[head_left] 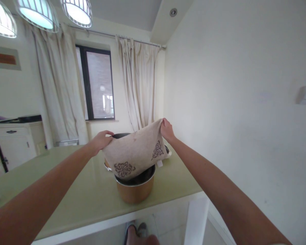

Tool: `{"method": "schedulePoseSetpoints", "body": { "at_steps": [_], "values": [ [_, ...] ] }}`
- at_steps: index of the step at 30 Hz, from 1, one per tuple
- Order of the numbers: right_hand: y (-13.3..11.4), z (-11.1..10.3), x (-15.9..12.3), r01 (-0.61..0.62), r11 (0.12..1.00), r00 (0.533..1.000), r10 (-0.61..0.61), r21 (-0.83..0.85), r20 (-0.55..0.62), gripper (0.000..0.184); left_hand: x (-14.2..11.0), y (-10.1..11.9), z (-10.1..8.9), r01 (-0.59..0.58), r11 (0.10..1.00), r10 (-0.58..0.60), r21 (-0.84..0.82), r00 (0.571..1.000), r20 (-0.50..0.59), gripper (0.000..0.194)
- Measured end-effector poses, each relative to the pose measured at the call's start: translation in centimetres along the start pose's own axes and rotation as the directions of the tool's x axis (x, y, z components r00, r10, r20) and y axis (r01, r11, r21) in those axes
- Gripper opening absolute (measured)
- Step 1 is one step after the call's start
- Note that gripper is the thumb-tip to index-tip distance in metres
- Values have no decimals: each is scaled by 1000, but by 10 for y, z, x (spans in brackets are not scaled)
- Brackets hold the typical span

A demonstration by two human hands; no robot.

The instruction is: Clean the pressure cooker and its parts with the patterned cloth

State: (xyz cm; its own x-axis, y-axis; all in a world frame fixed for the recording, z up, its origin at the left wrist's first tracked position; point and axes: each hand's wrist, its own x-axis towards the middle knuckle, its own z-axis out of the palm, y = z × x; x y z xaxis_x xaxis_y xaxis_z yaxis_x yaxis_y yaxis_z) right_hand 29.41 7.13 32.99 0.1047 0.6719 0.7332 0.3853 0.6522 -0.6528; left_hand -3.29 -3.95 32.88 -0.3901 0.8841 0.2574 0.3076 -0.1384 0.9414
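A beige cloth [136, 151] with brown patterned motifs hangs stretched between my two hands above the table. My left hand [100, 140] pinches its left top corner, fingers closed. My right hand [166, 130] grips the right top corner, held a little higher. The cloth's lower edge hangs over a gold-coloured pot [135, 190] with a dark inside, which stands near the front edge of the pale green table [66, 180]. Behind the cloth, a dark round thing [120, 135] and other small items are mostly hidden.
The white wall runs close along the table's right side. A white cabinet [12, 143] stands at the far left. Curtains and a dark window [98, 85] are behind the table. Lamps hang at the top left. A foot [136, 231] shows below the table edge.
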Motion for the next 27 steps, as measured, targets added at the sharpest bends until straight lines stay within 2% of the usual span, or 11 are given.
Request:
{"method": "schedulePoseSetpoints", "body": {
  "at_steps": [2, 4, 6, 8, 11, 13, 15, 18, 21, 24, 27],
  "values": [
    [-4, -5, 3, 72, 997, 997, -72, 21, 26, 26, 3, 1, -4, -65, 993, 74, 96, 993, -87, 20],
    [-10, -13, 8, 178, 982, 980, -183, 67, 77, 20, 6, 5, -7, -112, 987, 130, 114, 978, -163, 17],
    [-17, -22, 12, 303, 946, 938, -318, 119, 140, 16, 7, 10, -9, -146, 989, 146, 13, 972, -185, 21],
    [-25, -30, 15, 412, 904, 887, -427, 115, 178, 29, 6, 13, -8, -133, 980, 111, -148, 982, -153, 28],
    [-36, -38, 17, 470, 882, 872, -469, 29, 138, 35, 4, 15, -5, -101, 946, 72, -309, 992, -103, 38],
    [-40, -39, 18, 445, 895, 893, -445, 14, 69, 32, 5, 15, -3, -92, 946, 60, -312, 992, -110, 38],
    [-41, -36, 20, 351, 935, 935, -353, 41, 42, 22, 7, 14, -2, -84, 957, 46, -277, 989, -139, 32],
    [-35, -26, 20, 86, 985, 984, -107, 151, 140, 24, 10, 12, -2, -126, 973, 82, -195, 973, -218, 24],
    [-26, -16, 19, -104, 955, 978, 48, 277, 202, 32, 9, 12, -4, -212, 973, 179, -89, 942, -284, 23],
    [-24, -14, 22, -127, 924, 977, 53, 362, 206, 32, 5, 15, -9, -223, 971, 195, -91, 949, -248, 27],
    [-29, -19, 26, -56, 910, 980, -29, 410, 199, 19, 1, 18, -16, -190, 975, 170, -118, 972, -161, 32]
  ]
}}
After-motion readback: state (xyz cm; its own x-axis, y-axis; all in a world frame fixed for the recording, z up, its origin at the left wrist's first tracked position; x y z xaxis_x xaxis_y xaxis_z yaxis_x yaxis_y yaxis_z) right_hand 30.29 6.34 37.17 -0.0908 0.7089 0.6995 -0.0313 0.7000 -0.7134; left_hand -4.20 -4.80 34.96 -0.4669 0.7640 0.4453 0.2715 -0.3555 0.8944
